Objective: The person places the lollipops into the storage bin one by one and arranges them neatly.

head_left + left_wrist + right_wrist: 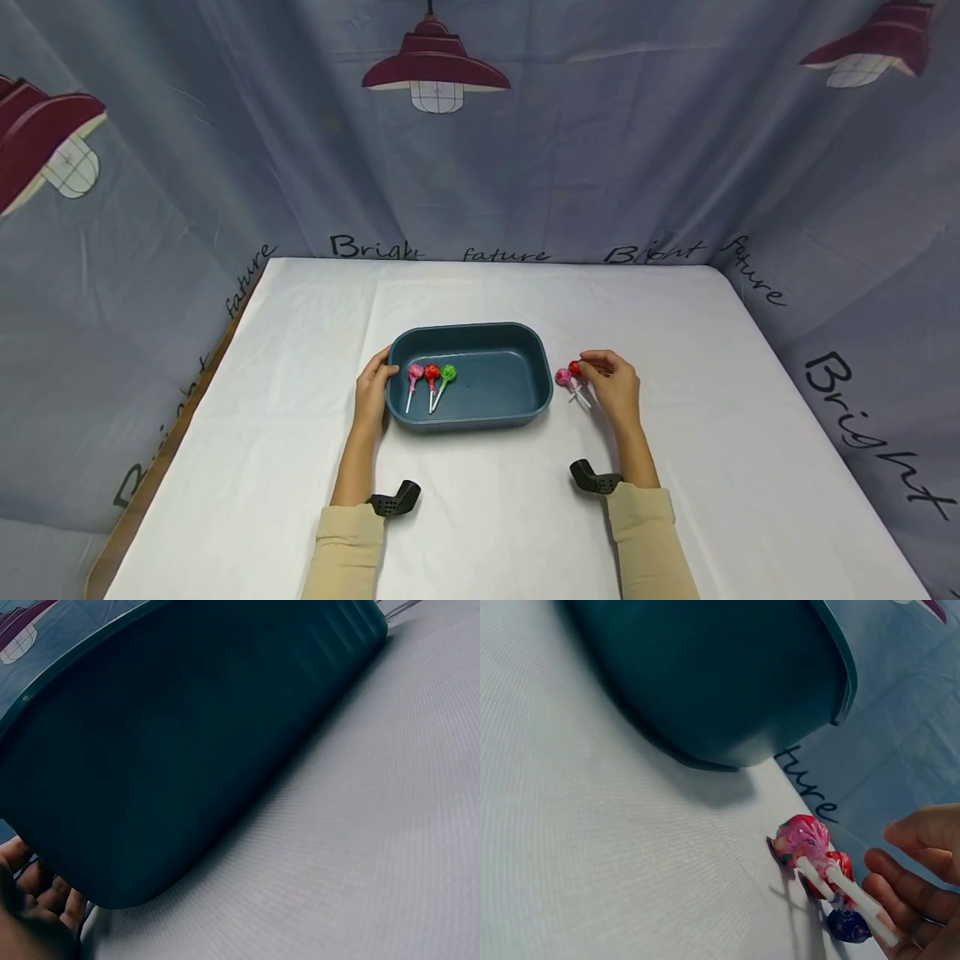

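Note:
A dark teal tray [480, 421] sits on the white table, with my left hand [371, 390] gripping its left end, thumb over the rim and fingers outside. Inside, toward its left, lie a pink lollipop [416, 372], a red lollipop [432, 373] and a green lollipop [447, 373]. Right of the tray, my right hand [617, 387] reaches over a small group: another pink lollipop [802, 838], another red lollipop [840, 864] and a dark blue lollipop [848, 926]. Its fingers are loosely bent close beside these candies; whether they touch is unclear. The blue one is hidden in the head view.
A white cloth [480, 517] covers the table. Grey-blue curtains [585, 167] printed with lamps and lettering stand behind and at both sides. Each wrist carries a black camera mount, one on the left [396, 500] and one on the right [594, 478].

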A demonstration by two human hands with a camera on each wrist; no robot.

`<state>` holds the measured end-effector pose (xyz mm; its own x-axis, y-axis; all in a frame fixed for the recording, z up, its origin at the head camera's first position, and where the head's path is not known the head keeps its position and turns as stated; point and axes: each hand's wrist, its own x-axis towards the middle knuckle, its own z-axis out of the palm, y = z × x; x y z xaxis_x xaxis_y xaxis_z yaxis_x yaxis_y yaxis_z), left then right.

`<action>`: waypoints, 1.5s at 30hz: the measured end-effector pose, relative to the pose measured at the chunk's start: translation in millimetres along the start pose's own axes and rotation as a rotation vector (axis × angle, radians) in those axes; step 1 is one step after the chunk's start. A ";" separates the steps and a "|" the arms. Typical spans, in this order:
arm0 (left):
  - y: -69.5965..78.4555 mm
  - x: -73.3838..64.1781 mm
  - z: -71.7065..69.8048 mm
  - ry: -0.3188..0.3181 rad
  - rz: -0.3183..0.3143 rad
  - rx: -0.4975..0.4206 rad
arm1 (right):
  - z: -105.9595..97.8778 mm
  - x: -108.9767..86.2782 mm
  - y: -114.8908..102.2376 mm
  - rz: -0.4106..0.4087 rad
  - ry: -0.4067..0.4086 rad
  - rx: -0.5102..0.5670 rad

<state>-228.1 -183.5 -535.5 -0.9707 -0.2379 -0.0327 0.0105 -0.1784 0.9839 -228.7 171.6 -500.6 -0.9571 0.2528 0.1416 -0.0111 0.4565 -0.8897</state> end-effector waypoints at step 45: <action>0.6 0.5 -1.3 -0.003 -0.011 0.005 | -12.2 8.2 25.6 0.072 -0.062 -0.096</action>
<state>-228.3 -185.0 -535.2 -0.9715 -0.2332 -0.0434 -0.0016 -0.1766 0.9843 -233.3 195.7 -516.9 -0.9705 0.2360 0.0493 0.0831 0.5194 -0.8505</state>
